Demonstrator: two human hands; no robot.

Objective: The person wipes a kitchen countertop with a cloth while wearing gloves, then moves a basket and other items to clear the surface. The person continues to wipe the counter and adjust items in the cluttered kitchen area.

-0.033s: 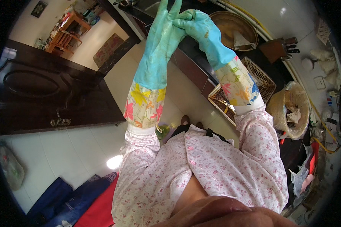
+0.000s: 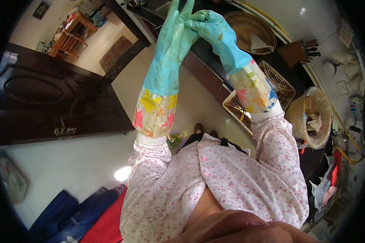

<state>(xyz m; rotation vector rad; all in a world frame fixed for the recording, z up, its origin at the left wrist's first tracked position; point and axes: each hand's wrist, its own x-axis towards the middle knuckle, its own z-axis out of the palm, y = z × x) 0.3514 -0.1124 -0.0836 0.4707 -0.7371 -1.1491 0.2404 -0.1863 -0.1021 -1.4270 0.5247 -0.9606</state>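
Both my hands wear long turquoise rubber gloves with flowered cuffs and are raised together at the top of the head view. My left hand point(image 2: 173, 38) points upward with its fingers stretched apart, the tips partly cut off by the upper edge. Coming in from the right, my right hand point(image 2: 213, 28) has its fingers closed in a pinch on the left rubber glove point(image 2: 161, 75), on its finger part. Exactly which finger it grips is hard to make out. The right rubber glove point(image 2: 236, 56) is pulled up over the sleeve end, like the left.
Along the right runs a dark counter with a large round brown pan lid point(image 2: 241, 24), a knife block point(image 2: 292, 53), a plastic basket point(image 2: 278, 83) and a bag-lined bin point(image 2: 312, 121). A dark door point(image 2: 36, 93) stands at the left. Blue jeans point(image 2: 77, 216) lie lower left.
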